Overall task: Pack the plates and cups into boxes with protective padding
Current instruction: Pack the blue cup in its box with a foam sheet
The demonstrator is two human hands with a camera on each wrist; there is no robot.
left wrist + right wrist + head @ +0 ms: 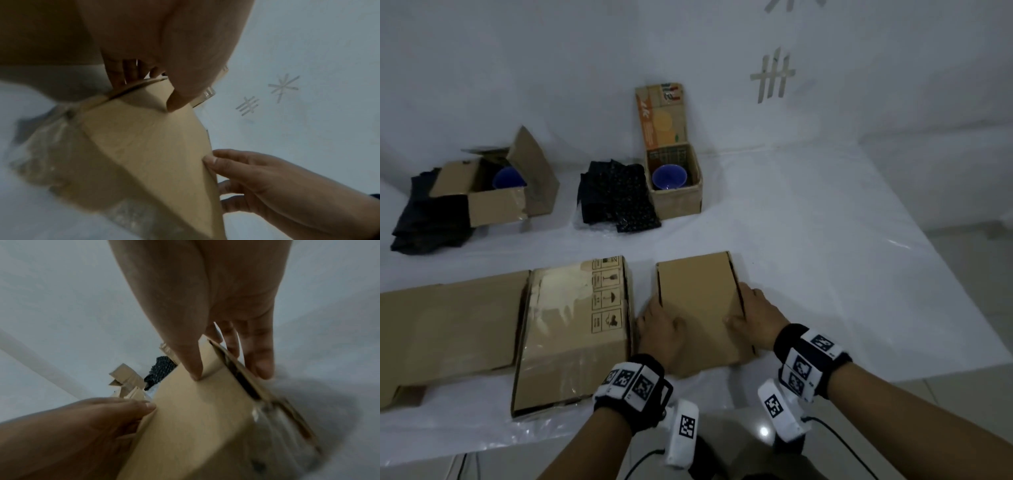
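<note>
A small closed cardboard box lies flat on the white table in front of me. My left hand grips its left edge, thumb on top and fingers down the side. My right hand grips the right edge the same way. The left wrist view shows the box under my left thumb, and the right wrist view shows it under my right thumb. At the back, a blue cup sits in an open box. Another blue cup sits in an open box further left.
Two more flat cardboard boxes lie to the left, a taped one with printed symbols and a wider one. Black bubble wrap lies between the two open boxes, and dark padding lies at the far left. The table's edge runs close to my right wrist.
</note>
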